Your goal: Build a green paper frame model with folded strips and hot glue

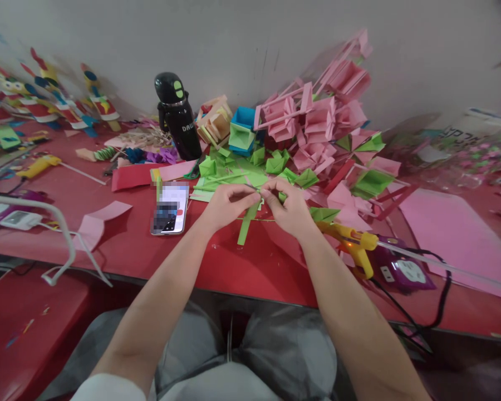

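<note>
We are pinching a green paper strip (246,229) between the fingertips of our left hand (229,207) and right hand (288,208), and its free end is slanting down over the red table (237,270). Beyond our hands, folded green pieces (278,162) are lying in a heap, and pink paper shapes (319,120) are leaning up towards the wall (229,50). A phone (179,217) is lying left of our hands, with a black bottle (178,120) standing behind it. On our right, a yellow glue gun (361,245) is resting beside a purple box (404,273), and a large pink sheet (463,239) is lying farther right.
</note>
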`<state>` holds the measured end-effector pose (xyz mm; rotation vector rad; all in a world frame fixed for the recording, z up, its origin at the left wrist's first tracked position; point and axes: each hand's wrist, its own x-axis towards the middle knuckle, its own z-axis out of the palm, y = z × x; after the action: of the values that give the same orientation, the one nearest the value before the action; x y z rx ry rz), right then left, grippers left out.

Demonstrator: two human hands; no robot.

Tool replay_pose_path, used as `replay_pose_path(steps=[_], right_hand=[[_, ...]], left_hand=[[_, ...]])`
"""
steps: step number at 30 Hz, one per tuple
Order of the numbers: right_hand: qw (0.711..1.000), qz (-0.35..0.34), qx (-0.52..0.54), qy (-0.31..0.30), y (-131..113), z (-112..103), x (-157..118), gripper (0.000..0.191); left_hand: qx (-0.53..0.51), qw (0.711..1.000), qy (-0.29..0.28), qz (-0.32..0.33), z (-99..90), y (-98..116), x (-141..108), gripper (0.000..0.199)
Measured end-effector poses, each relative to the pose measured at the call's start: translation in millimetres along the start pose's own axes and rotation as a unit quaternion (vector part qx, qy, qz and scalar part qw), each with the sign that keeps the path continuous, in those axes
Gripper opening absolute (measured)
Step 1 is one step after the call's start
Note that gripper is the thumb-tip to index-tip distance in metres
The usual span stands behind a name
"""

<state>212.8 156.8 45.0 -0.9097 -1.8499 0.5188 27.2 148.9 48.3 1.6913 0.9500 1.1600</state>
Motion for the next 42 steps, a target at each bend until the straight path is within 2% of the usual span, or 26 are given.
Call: replay_pose_path(steps=[3,10,20,30,42], right_hand=[[1.0,-0.003,-0.008,-0.019,-1,1,-1,0.017],[0.998,-0.017,0.003,-0.057,-6,2,-1,0.019],[0.999,-0.003,0.026,-0.048,-8,4,-1,0.022],[0.998,0.028,0.021,-0.06,-9,5,-3,0.027],[0.997,0.001,0.038,-0.073,-13,4,-4,0.024]], left_hand=[[0.034,0.999,0.019,0.027,1.5,0,-1,0.018],[0.091,0.992,-0.004,0.084,-2.0,-2,-4,0.017],[0.129,0.98,0.036,0.15,-0.3,-2,-5,0.022],[0.15,0.971,0.053,0.181,0.7,-4,-5,0.018],[0.152,0.973,0.029,0.173,4.6,-4,-8,0.019]])
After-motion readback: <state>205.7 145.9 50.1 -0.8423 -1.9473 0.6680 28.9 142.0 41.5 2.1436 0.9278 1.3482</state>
